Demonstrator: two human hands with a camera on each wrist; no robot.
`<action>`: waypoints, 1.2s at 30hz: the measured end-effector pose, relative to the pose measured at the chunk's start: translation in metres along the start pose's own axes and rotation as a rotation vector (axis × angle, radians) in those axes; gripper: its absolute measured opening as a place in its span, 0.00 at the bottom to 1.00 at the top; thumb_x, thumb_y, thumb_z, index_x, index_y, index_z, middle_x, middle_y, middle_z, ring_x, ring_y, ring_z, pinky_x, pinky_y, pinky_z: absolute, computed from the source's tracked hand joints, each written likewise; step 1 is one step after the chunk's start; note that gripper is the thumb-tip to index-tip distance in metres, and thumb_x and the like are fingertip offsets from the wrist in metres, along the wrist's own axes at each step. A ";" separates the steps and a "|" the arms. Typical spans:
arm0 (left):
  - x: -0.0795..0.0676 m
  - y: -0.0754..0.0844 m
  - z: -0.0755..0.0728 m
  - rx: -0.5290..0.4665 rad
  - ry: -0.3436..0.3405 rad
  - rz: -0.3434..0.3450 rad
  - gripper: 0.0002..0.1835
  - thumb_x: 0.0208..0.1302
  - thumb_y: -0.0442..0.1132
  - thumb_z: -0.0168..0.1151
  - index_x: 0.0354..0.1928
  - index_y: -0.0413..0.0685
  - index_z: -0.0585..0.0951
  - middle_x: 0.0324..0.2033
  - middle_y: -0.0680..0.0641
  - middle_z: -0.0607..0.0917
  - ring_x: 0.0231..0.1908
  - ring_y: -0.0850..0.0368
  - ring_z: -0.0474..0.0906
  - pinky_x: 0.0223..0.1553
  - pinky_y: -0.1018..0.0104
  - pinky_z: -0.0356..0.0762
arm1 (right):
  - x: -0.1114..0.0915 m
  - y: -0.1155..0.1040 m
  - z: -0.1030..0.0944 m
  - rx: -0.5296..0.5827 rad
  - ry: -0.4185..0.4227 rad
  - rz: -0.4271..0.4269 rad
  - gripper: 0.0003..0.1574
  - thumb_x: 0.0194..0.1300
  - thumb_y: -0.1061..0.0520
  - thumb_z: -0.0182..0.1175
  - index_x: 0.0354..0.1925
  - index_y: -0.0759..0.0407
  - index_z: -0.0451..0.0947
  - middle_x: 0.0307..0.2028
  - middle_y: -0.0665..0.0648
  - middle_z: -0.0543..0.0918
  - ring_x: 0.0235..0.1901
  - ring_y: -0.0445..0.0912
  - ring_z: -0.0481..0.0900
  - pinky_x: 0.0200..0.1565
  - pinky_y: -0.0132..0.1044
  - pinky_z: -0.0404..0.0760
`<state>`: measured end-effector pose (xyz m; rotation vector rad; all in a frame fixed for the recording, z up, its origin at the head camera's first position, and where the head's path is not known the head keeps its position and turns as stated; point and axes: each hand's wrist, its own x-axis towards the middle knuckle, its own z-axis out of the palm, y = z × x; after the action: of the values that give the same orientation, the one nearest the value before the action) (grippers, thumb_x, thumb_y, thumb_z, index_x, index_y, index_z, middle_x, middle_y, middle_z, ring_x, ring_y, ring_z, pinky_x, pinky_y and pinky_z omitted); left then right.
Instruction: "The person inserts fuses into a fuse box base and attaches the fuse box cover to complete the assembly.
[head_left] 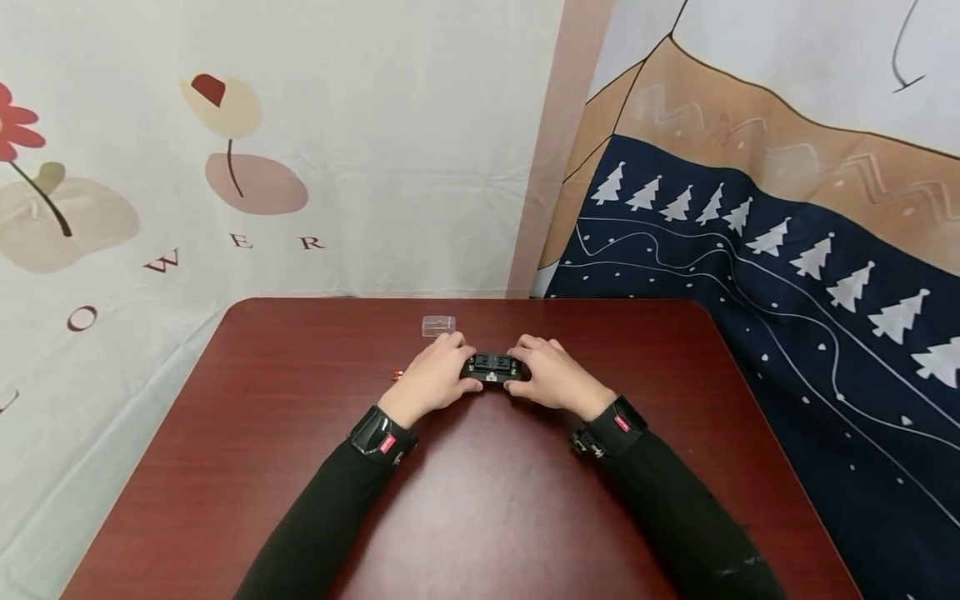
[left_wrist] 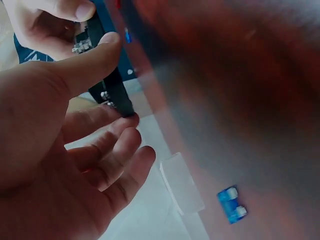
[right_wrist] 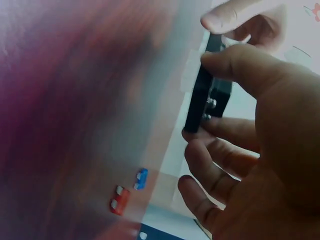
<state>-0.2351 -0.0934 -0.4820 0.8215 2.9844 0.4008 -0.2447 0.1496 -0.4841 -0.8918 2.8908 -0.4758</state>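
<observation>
Both hands hold a black fuse box (head_left: 491,367) between them over the tabletop, its long side running across from hand to hand. Its left end is gripped by my left hand (head_left: 435,371), thumb on the near side and fingers behind. My right hand (head_left: 555,375) pinches the other end the same way. Metal screws show along the fuse box (left_wrist: 114,90) in the left wrist view. In the right wrist view the box (right_wrist: 200,97) appears edge-on, with the thumb on its near face. The fingers hide both of its ends.
A clear plastic cover (head_left: 438,326) lies near the table's far edge. Beside my left hand is a small red piece (head_left: 397,375). Wrist views show a blue blade fuse (left_wrist: 231,204) near the cover, plus another blue fuse (right_wrist: 141,178) and a red fuse (right_wrist: 120,200).
</observation>
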 end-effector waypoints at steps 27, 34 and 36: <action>-0.021 0.010 0.003 0.029 -0.071 -0.062 0.24 0.60 0.55 0.76 0.52 0.46 0.89 0.42 0.47 0.81 0.44 0.46 0.80 0.43 0.48 0.83 | -0.004 -0.012 0.017 0.040 -0.124 0.045 0.35 0.64 0.44 0.72 0.64 0.57 0.82 0.51 0.52 0.78 0.45 0.46 0.76 0.55 0.46 0.72; -0.021 0.008 0.002 -0.008 -0.067 -0.071 0.21 0.61 0.52 0.77 0.50 0.47 0.89 0.41 0.49 0.80 0.43 0.48 0.80 0.43 0.48 0.83 | -0.005 -0.013 0.016 0.070 -0.140 0.051 0.35 0.64 0.43 0.73 0.65 0.57 0.82 0.51 0.52 0.78 0.45 0.46 0.76 0.54 0.46 0.74; -0.020 0.008 0.002 -0.017 -0.063 -0.074 0.22 0.61 0.52 0.77 0.51 0.47 0.89 0.41 0.49 0.80 0.43 0.48 0.80 0.43 0.48 0.83 | -0.005 -0.011 0.013 0.090 -0.143 0.056 0.37 0.64 0.42 0.72 0.66 0.55 0.81 0.52 0.51 0.78 0.45 0.46 0.76 0.53 0.45 0.75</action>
<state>-0.2138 -0.0965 -0.4834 0.7061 2.9387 0.3897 -0.2319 0.1401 -0.4933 -0.7948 2.7337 -0.5100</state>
